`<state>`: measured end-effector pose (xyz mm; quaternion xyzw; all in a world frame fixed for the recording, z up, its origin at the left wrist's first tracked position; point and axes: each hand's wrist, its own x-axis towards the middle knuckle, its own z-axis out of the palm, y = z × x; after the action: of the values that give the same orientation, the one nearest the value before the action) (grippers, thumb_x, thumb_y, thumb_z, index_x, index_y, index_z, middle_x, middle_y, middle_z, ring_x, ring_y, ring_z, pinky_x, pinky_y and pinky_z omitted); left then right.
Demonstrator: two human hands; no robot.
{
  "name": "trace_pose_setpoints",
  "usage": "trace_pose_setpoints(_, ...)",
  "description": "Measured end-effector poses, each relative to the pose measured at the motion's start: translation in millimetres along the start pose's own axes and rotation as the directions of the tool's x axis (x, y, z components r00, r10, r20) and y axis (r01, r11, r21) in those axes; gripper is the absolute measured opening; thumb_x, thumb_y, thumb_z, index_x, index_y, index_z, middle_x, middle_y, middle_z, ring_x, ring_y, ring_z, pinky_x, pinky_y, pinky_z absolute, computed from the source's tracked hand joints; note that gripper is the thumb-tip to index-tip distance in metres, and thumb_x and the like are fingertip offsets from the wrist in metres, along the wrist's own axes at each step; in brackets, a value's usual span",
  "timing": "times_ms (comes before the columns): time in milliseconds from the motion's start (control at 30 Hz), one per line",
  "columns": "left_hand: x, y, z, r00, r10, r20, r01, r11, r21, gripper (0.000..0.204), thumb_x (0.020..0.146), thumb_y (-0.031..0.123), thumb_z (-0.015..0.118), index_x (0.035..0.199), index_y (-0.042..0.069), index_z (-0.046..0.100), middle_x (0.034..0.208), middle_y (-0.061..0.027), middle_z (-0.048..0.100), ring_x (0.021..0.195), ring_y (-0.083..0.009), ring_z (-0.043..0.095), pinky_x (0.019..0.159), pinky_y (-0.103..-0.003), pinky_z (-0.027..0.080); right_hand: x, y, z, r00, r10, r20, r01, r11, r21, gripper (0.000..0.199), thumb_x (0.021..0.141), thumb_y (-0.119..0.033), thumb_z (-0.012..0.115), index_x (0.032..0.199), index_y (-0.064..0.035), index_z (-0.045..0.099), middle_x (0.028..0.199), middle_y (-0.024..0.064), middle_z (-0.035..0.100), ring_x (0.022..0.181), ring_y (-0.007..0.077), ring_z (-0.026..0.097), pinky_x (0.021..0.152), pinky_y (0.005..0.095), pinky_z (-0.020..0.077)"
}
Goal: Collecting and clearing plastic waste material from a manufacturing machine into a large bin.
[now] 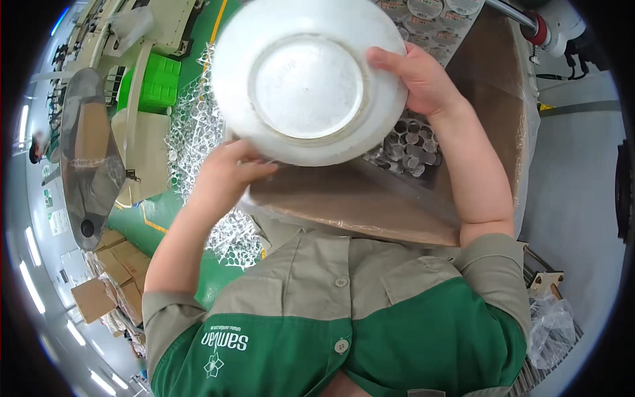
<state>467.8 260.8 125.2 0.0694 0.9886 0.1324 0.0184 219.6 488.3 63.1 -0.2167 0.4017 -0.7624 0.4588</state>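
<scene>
Floor (208, 284): green, punched scrap (188, 132) nearby
Right hand (423, 76): grasping white plate (307, 86) at rim
Left hand (228, 172): at lower rim; cannot tell if gripping
Box (493, 99): discs (415, 147) inside

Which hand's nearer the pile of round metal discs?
Right. The right hand, gripping the plate's right rim, appears just above the discs in the picture; the left hand, by the plate's lower-left edge, is well off to their left.

Both forearms (473, 162) reach forward, right grip (422, 78) farther out than left grip (228, 173).
</scene>
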Motion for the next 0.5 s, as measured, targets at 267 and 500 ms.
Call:
trace_pose_setpoints(267, -152.4, -14.3, -166.4, 0.703, 0.169, -0.691, 0.026, 0.965, 0.262, 0.005, 0.078, 0.005, 0.058, 0.073, 0.004, 0.060, 0.103, -0.0176, 0.061, 0.102, -0.0342, 0.059, 0.094, -0.051, 0.048, -77.8, 250.3, -225.2, 0.688, 0.077, -0.721, -0.721, 0.184, -0.668, 0.037, 0.081, -0.030, 0.068, 0.110, -0.0059, 0.066, 0.104, 0.0187, 0.067, 0.094, 0.0337, 0.065, 0.082, 0.0406, 0.0504)
trace_pose_setpoints(500, -258.1, -166.4, -213.2, 0.285, -0.954, -0.096, 0.886, 0.224, 0.407, 0.067, 0.067, -0.010, 0.053, 0.131, 0.009, 0.056, 0.135, -0.0189, 0.052, 0.133, -0.0304, 0.042, 0.108, -0.037, 0.036, -64.5, 201.9, -235.5, 0.741, 0.394, -0.544, -0.512, -0.194, -0.837, 0.040, 0.075, -0.030, 0.073, 0.106, -0.0053, 0.068, 0.108, 0.0173, 0.066, 0.100, 0.0320, 0.064, 0.085, 0.0429, 0.0501)
